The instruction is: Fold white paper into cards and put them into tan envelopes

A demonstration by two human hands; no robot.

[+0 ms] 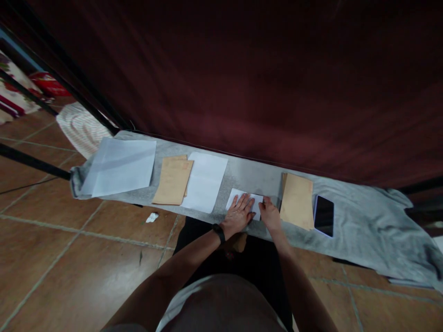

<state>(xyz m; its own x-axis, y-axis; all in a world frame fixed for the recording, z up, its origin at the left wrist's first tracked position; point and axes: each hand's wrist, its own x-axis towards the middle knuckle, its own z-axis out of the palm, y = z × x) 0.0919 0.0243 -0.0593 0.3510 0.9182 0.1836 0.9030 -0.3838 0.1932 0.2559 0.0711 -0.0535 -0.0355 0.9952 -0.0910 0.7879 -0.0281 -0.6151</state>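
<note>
A small folded sheet of white paper [236, 194] lies on the grey cloth in front of me. My left hand [238, 214] rests flat on it with the fingers spread, covering much of its middle. At the paper's right edge is my right hand [270, 216], its fingers curled and closed against that edge; the fingertips are partly hidden. Just right of this hand lies a stack of brown envelopes [296, 200]. To the left of my hands are a larger white sheet [206, 180] and more brown envelopes [172, 182] that overlap its left edge.
A grey cloth [367, 221] covers the narrow bench. Large white sheets [121, 166] lie at its left end, and a phone [324, 216] sits right of the envelopes. A dark red curtain [242, 92] hangs behind. A white scrap [152, 217] is on the tiled floor.
</note>
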